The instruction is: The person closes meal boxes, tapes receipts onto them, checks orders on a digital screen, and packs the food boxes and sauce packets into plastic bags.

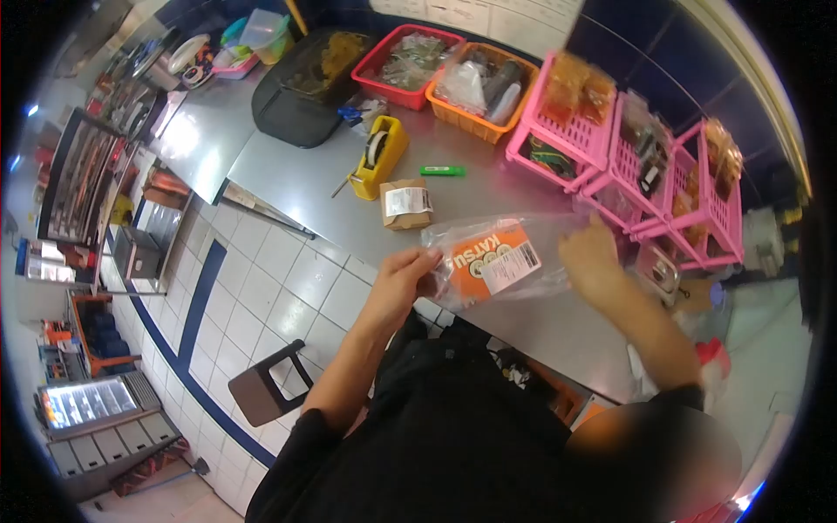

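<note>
A clear plastic bag (549, 235) lies stretched between my hands over the near edge of the steel counter. Inside it sits an orange package (471, 261) printed "KATSU", with a white label (512, 268) on it. My left hand (406, 277) is closed on the bag's left end, thumb on top. At the other end, my right hand (595, 261) is closed on the bag's clear, loose part; some of its fingertips are hard to make out. Just beyond the bag stands a small brown cardboard box (406, 220) with a white label.
A yellow tape dispenser (381, 157) and a green marker (442, 172) rest on the steel counter (475, 196). Behind are a red basket (405, 91), an orange basket (471, 126) and stacked pink baskets (610, 174) of packets. A brown chair (261, 388) stands on the tiled floor.
</note>
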### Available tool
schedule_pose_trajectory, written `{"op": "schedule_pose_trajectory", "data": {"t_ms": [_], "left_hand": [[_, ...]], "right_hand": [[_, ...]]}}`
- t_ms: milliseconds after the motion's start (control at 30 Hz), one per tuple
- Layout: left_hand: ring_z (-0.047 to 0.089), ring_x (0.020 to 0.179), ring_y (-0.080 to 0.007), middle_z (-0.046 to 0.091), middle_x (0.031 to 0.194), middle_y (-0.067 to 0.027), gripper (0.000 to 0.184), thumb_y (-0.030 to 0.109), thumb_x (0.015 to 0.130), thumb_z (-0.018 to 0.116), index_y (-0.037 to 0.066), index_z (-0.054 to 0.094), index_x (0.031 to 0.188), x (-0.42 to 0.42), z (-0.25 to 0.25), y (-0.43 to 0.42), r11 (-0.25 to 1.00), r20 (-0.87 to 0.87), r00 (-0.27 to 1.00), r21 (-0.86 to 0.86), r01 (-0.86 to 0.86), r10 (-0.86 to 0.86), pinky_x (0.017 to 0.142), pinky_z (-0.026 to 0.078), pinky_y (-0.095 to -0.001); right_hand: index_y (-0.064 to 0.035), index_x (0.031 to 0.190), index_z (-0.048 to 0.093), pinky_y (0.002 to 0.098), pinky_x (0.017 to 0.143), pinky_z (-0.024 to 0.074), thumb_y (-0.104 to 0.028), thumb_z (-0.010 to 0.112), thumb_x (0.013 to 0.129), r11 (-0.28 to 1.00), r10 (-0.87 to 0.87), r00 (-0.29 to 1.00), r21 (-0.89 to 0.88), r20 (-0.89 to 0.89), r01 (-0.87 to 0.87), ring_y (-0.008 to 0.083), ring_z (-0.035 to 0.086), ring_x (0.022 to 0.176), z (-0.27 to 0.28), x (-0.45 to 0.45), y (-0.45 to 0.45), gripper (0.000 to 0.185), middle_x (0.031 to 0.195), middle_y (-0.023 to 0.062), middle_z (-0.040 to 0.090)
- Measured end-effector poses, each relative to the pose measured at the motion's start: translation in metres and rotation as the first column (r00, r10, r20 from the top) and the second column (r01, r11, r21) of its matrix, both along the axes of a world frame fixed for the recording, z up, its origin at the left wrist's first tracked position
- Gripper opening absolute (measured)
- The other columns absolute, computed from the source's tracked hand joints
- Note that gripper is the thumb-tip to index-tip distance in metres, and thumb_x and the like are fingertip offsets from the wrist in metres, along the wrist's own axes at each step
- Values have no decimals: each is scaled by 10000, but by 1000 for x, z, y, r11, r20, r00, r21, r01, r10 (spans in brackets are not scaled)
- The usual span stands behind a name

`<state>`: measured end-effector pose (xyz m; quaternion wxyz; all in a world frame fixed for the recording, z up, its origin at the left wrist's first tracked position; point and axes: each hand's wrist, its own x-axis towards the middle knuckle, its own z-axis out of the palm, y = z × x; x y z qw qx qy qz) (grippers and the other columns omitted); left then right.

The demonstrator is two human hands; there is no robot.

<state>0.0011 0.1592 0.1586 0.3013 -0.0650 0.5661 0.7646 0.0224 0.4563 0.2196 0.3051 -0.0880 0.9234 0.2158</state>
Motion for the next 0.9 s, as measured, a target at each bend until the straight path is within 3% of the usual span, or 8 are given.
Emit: {"op": "schedule_pose_trajectory", "data": {"t_ms": [67,300,567,633,700,733,800,900], "left_hand": [[647,677,-159,690,831,-67,256,221,1028,584,-14,684,998,-8,35,10,999,-110,994,-27,-17,14,660,516,-282],[637,687,-108,673,809,-39,281,216,1047,564,-6,697,938,-31,88,63,960,-366,896,-212,185,-253,634,506,-254],[649,703,-118,685,821,-48,230,208,1033,592,8,703,1007,7,73,151,896,-409,820,14,444,-400,650,533,-290],[671,771,-156,707,875,-65,229,226,1029,599,31,706,1084,10,64,158,711,-565,529,-156,685,-633,714,551,-332],[679,873,-186,729,983,-85,249,240,1026,607,45,698,1151,1,26,140,817,-636,544,-268,510,-548,790,552,-361],[675,940,-190,730,1077,-112,266,253,1019,620,52,699,1173,-15,13,125,809,-463,664,-372,456,-587,834,544,-353],[686,925,-292,716,1011,-161,214,206,986,630,36,701,1095,-63,-53,82,865,-687,600,-502,14,-409,804,536,-392],[605,1079,-396,647,1155,-209,431,374,934,678,50,649,1216,-123,-83,35,516,-653,360,-752,-410,-666,918,490,-499]], "right_hand": [[-63,1204,651,430,1071,366,-97,602,888,991,106,993,87,-50,-101,282,740,792,4,1,15,322,866,93,763],[-101,1125,704,437,953,367,-285,708,863,968,-62,971,222,-231,115,212,727,902,67,45,33,320,944,25,755],[-86,1051,732,400,937,485,-419,836,742,937,-293,944,152,-154,316,250,725,937,67,114,101,465,916,96,750],[-61,1061,726,409,893,508,-341,825,763,942,-335,934,-76,-121,328,258,721,891,58,124,116,421,885,110,737],[-35,1071,720,418,849,532,-263,815,784,860,-475,876,-257,-86,441,265,717,844,62,149,116,379,854,125,724],[-20,1033,707,375,785,537,-214,783,815,644,-632,771,-608,-78,465,233,708,794,65,154,109,302,819,113,715],[9,983,682,300,683,529,-120,707,877,212,-857,516,-925,-19,317,167,678,713,66,189,107,170,773,87,694],[32,961,672,255,631,497,-112,637,956,-24,-999,-50,-991,17,133,98,639,690,45,259,123,149,774,68,685]]}}
